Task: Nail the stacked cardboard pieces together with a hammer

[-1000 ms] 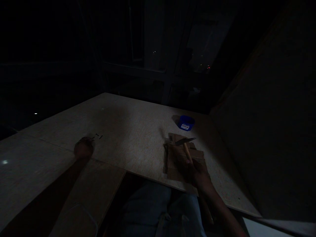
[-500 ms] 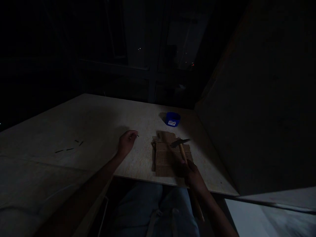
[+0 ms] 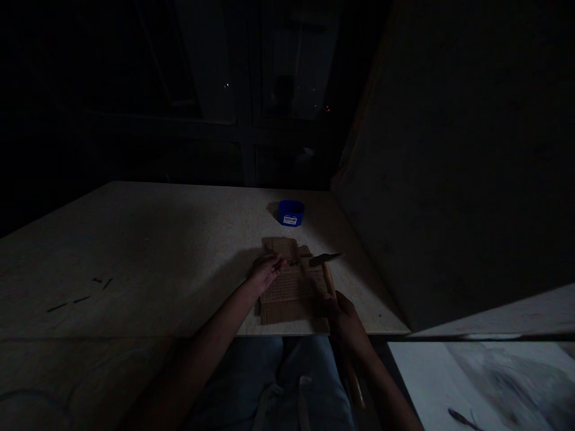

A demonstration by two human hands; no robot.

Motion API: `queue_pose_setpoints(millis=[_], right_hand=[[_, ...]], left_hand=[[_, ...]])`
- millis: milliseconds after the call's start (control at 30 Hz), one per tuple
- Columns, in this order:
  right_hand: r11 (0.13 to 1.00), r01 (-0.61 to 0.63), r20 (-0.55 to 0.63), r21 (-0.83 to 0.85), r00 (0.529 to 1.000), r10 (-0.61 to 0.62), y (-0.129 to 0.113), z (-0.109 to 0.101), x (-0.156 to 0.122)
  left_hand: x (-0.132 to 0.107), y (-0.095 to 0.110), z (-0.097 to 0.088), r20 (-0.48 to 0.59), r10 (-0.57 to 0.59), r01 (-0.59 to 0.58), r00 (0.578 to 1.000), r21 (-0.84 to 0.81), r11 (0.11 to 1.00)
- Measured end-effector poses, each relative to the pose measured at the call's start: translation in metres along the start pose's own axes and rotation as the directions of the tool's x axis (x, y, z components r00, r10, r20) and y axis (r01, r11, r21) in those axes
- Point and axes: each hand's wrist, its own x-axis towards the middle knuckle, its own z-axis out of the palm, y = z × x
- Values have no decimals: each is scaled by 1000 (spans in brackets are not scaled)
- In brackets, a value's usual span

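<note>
One hammer [image 3: 329, 279], right of lower centre, handle slanting toward lower right, is grasped by the right hand [image 3: 345, 322], head right of the left hand [image 3: 265, 273], whose hold over cardboard [image 3: 287, 288] is unclear.

no legible text, white label [image 3: 290, 220] on blue container [image 3: 287, 214], print too small
</note>
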Motion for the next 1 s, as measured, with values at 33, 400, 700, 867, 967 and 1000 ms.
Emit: queue_pose_setpoints(millis=[33, 400, 700, 867, 967, 1000], right_hand=[[1000, 2, -6, -7, 1000, -2, 0, -1, 0], [998, -13, 7, 56, 1000, 13, 18, -1, 8], [999, 2, 3, 45, 1000, -2, 10, 6, 7], [999, 29, -4, 41, 1000, -29, 17, 9, 10], [999, 32, -21, 32, 999, -31, 20, 9, 11], [999, 34, -22, 27, 999, -34, 21, 9, 11]], left_hand=[[-1, 1, 2, -13, -16, 16, 1000, 14, 1000], [-3, 10, -9, 61, 176, -186, 983, 350, 918], [-1, 3, -6, 186, 482, -483, 856, 622, 616], [7, -9, -4, 235, 429, -473, 872, 629, 616], [10, -14, -5, 220, 439, -469, 871, 638, 611], [10, -14, -6, 220, 444, -471, 869, 645, 602]])
